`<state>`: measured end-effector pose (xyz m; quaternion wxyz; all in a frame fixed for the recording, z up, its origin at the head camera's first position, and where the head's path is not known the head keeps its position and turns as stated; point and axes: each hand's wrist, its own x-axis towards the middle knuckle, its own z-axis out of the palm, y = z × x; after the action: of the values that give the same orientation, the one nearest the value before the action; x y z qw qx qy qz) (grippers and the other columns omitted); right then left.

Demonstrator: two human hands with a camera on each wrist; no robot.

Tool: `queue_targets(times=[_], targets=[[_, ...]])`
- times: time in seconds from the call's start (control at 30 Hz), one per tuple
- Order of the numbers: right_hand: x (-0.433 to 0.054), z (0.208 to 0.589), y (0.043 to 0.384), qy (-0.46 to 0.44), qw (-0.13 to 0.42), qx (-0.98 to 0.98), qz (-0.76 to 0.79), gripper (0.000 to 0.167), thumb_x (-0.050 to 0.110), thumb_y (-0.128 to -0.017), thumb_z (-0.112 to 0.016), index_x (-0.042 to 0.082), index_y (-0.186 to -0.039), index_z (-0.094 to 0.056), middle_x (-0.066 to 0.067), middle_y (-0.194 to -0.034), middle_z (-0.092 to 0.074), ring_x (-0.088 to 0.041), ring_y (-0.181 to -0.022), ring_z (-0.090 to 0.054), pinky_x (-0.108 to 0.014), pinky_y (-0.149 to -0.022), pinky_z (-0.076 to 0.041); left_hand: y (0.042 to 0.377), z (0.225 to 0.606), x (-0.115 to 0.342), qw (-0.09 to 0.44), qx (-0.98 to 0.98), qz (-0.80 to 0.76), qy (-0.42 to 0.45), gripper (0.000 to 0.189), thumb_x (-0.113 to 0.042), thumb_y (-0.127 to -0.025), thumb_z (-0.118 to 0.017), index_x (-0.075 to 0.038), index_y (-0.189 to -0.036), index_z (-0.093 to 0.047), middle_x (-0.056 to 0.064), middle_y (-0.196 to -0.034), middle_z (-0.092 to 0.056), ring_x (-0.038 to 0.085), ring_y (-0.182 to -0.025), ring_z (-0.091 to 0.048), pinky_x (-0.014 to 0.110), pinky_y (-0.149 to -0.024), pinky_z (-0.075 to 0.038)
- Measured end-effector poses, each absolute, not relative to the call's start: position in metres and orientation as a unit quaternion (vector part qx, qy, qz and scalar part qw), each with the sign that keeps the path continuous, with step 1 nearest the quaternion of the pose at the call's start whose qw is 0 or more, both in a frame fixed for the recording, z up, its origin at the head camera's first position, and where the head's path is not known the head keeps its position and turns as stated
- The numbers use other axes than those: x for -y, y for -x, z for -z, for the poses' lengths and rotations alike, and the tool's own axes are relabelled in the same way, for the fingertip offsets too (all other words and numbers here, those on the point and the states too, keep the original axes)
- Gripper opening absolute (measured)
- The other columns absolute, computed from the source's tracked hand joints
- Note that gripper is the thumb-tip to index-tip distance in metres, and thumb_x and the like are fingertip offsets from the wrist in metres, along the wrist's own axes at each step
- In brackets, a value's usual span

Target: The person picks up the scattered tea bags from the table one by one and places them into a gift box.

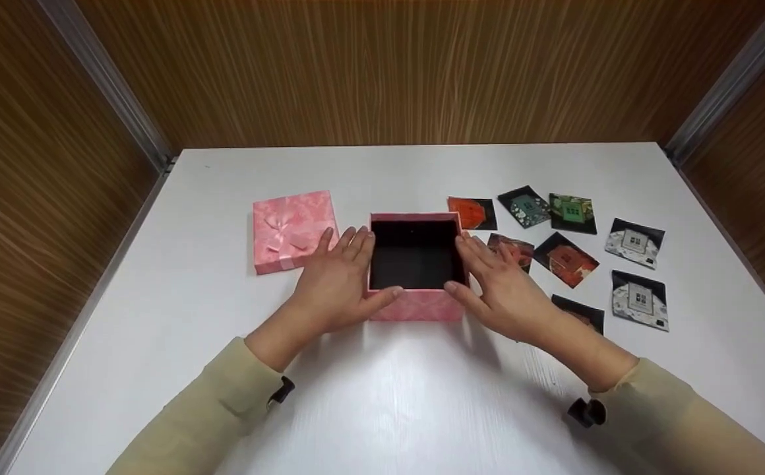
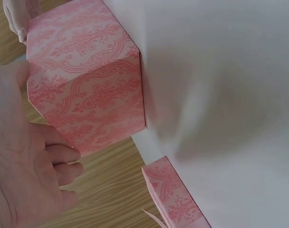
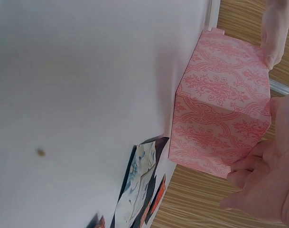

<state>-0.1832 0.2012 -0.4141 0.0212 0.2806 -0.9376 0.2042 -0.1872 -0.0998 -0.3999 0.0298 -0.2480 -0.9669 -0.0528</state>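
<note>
A pink patterned box [image 1: 415, 307] stands uncovered on the white table, its black inside showing. My left hand [image 1: 336, 287] touches its left side, fingers fairly straight and thumb at the front rim. On the opposite side, my right hand [image 1: 504, 290] rests the same way against the box. Both wrist views show fingers along the upper part of the box [image 2: 94, 99], with the right thumb near its front corner in the right wrist view. Left of the box lies a pink lid [image 1: 297, 227] with a ribbon bow, partly behind my left fingers.
Several flat square packets lie to the right: an orange one [image 1: 471, 213], a green one [image 1: 572, 212], a white-and-black one [image 1: 640, 300] and others. One dark packet [image 1: 580, 313] is partly covered by my right arm. A wood-grain panel [image 1: 382, 72] rises behind the table.
</note>
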Motion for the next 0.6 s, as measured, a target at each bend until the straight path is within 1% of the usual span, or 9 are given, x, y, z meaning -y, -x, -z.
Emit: queue_targets(times=[0.2, 0.4, 0.6], targets=[[-0.204, 0.414, 0.174, -0.279, 0.023, 0.94, -0.194, 0.079, 0.052, -0.111, -0.05, -0.001, -0.166, -0.029, -0.019, -0.171, -0.029, -0.036, -0.159, -0.026, -0.067, -0.126, -0.012, 0.178, 0.398, 0.097, 0.027, 0.968, 0.046, 0.246, 0.105, -0.08, -0.099, -0.038, 0.003, -0.164, -0.033, 0.021, -0.168, -0.036, 0.037, -0.157, -0.032, 0.057, -0.13, -0.01], [-0.205, 0.414, 0.165, -0.278, 0.025, 0.94, -0.196, 0.079, 0.051, -0.11, -0.051, -0.001, -0.166, -0.028, -0.019, -0.171, -0.028, -0.037, -0.158, -0.027, -0.067, -0.126, -0.012, 0.171, 0.396, 0.096, 0.019, 0.969, 0.038, 0.244, 0.105, -0.08, -0.099, -0.038, 0.002, -0.164, -0.032, 0.02, -0.168, -0.036, 0.037, -0.157, -0.031, 0.055, -0.13, -0.009], [-0.205, 0.415, 0.157, -0.275, 0.025, 0.941, -0.194, 0.08, 0.051, -0.11, -0.051, -0.001, -0.166, -0.028, -0.019, -0.171, -0.028, -0.037, -0.158, -0.028, -0.066, -0.126, -0.011, 0.165, 0.398, 0.096, 0.029, 0.967, 0.034, 0.249, 0.104, -0.079, -0.099, -0.038, 0.003, -0.163, -0.036, 0.021, -0.166, -0.04, 0.036, -0.156, -0.034, 0.055, -0.13, -0.01]])
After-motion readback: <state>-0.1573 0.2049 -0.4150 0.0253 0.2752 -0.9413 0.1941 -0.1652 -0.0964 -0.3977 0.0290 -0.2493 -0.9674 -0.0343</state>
